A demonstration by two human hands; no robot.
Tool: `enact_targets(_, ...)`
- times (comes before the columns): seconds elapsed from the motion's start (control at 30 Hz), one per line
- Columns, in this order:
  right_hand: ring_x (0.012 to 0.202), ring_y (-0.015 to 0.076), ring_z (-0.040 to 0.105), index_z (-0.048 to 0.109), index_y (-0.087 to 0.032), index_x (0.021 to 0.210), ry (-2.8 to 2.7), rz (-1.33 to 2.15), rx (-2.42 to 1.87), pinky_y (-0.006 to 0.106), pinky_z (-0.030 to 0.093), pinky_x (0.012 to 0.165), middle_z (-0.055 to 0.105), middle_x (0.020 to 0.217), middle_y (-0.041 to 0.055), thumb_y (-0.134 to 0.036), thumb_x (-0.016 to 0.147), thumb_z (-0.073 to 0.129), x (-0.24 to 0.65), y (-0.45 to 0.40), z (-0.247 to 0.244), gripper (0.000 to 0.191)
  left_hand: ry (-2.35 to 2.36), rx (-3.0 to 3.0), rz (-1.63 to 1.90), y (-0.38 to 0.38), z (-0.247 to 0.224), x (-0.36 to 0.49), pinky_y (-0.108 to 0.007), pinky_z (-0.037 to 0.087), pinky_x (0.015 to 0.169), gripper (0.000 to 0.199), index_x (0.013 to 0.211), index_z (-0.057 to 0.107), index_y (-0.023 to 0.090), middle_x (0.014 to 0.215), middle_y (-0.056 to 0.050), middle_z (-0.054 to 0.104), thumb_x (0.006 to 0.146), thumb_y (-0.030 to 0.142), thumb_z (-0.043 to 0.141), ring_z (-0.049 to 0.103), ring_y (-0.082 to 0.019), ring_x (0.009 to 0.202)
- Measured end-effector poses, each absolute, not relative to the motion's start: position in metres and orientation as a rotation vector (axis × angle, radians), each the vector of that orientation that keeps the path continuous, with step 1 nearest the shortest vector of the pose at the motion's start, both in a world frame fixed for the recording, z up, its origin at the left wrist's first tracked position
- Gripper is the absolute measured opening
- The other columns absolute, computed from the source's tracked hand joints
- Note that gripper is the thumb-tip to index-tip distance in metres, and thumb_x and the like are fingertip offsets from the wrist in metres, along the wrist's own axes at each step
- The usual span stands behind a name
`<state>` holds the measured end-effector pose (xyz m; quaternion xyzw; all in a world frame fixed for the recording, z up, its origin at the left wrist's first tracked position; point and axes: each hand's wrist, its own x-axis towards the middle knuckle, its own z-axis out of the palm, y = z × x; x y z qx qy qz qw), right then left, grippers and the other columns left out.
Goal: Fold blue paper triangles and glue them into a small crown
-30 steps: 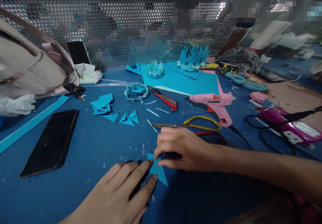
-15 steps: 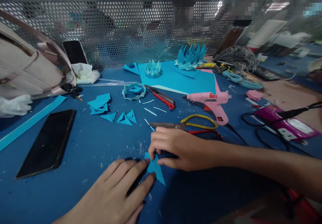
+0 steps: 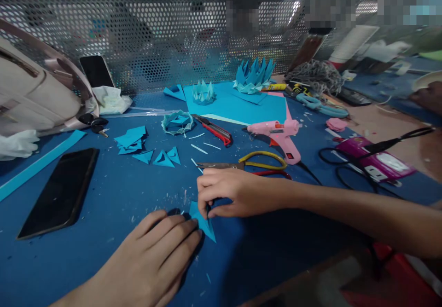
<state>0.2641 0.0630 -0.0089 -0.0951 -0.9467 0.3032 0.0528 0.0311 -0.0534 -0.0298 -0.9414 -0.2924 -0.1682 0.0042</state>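
No text, brand or number is legible. Near the far edge of the table [image 3: 113, 182], the yellow tube [image 3: 275, 87] is too small and blurred for any print to be read. Neither the switch [image 3: 289, 155] of the pink glue gun [image 3: 283, 137] nor the pale panel [image 3: 390, 161] of the purple power strip [image 3: 369, 159], toward the right edge, yields readable characters.

Smooth, matt paper piece [image 3: 207, 228]
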Motion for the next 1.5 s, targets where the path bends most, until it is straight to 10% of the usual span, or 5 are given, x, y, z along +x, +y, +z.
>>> enact_targets(0.73, 0.088, 0.0138, 0.056, 0.069, -0.020, 0.090, -2.948, 1.027, -0.266, 0.025, 0.040, 0.082, 0.063, 0.092, 0.0000, -0.023, 0.094, 0.064, 0.268, 0.074, -0.001, 0.006, -0.915, -2.873, -0.411, -0.050, -0.029, 0.038, -0.036, 0.027, 0.099, 0.033, 0.130, 0.061, 0.035, 0.106, 0.002, 0.070, 0.106, 0.034, 0.040, 0.055, -0.018, 0.104)
enact_targets(1.5, 0.084, 0.0159, 0.051, 0.061, -0.017, 0.089, -2.982, 0.867, -0.481, 0.028, 0.036, 0.074, 0.059, 0.090, 0.0004, -0.023, 0.096, 0.059, 0.262, 0.058, -0.003, 0.010, -0.902, -2.876, -0.468, -0.053, -0.037, 0.045, -0.036, 0.016, 0.114, 0.035, 0.133, 0.060, 0.019, 0.110, 0.001, 0.072, 0.105, 0.027, 0.043, 0.054, -0.018, 0.107)
